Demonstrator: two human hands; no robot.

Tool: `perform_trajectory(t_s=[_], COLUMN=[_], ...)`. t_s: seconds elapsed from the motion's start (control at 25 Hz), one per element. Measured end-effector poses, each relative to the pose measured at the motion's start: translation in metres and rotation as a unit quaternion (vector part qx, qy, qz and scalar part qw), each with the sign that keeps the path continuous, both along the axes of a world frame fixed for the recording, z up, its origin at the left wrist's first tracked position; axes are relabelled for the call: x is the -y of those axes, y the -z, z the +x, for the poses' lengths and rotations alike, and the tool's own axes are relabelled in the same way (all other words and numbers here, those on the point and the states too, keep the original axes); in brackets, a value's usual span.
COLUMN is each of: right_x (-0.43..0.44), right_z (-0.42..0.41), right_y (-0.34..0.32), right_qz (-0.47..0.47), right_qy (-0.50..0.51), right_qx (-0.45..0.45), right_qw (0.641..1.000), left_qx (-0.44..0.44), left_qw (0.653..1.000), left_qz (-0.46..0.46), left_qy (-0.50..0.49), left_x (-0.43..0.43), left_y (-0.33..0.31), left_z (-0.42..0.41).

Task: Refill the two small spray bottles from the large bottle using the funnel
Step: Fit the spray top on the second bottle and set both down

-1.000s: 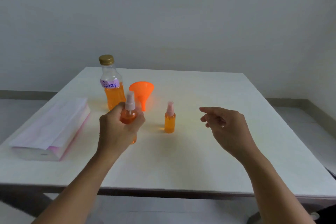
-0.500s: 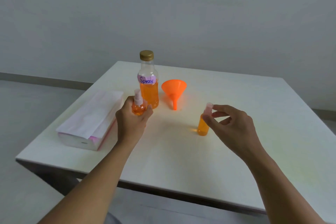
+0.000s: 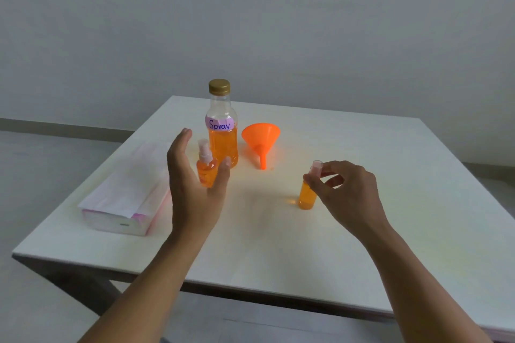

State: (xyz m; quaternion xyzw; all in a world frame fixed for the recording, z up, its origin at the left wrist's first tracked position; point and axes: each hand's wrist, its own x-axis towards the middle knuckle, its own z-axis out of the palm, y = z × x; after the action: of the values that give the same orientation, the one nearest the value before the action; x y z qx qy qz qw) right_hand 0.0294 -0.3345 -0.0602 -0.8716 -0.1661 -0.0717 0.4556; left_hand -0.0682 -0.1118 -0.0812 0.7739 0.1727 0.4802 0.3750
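The large bottle (image 3: pixel 223 147) has a gold cap and a "Spray" label, is about half full of orange liquid, and stands at the table's middle back. An orange funnel (image 3: pixel 260 135) lies right of it, spout pointing toward me. One small spray bottle (image 3: pixel 206 172) stands upright just in front of the large bottle. My left hand (image 3: pixel 192 189) is open around it, fingers on its left, thumb on its right, not gripping. The second small spray bottle (image 3: pixel 306 195) stands further right. My right hand (image 3: pixel 345 192) pinches its pink cap with thumb and fingertips.
A white table (image 3: pixel 278 245) carries everything. A flat pink-and-white tissue pack (image 3: pixel 125 198) lies at the left, close to my left hand. The table's near edge runs just under my forearms. A grey wall stands behind.
My left hand has opened and let go of the left spray bottle, which now stands on the table. My right hand's fingers have closed on the right bottle's cap.
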Motion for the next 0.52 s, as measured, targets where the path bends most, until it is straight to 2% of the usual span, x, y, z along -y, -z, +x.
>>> perform_trajectory(t_s=[0.08,0.16,0.36,0.52], right_x=[0.008,0.015,0.027,0.035], right_z=[-0.003,-0.006,-0.015,-0.008], right_y=[-0.003,-0.008,-0.014,-0.012], right_qz=[0.016,0.051,0.086,0.065], right_qy=[-0.003,-0.011,-0.025,-0.007], right_qx=[0.001,-0.006,-0.019,-0.041], right_qw=[1.000,0.999,0.996,0.997], left_qx=[0.038,0.023,-0.173,-0.179], left_qw=[0.996,0.989,0.945,0.932], left_qz=[0.074,0.117,0.087,0.088], left_qy=[0.023,0.085,0.262,0.303], left_x=[0.020,0.038,0.087,0.103], left_y=[-0.005,-0.001,0.011,0.016], left_z=[-0.003,0.000,0.022,0.038])
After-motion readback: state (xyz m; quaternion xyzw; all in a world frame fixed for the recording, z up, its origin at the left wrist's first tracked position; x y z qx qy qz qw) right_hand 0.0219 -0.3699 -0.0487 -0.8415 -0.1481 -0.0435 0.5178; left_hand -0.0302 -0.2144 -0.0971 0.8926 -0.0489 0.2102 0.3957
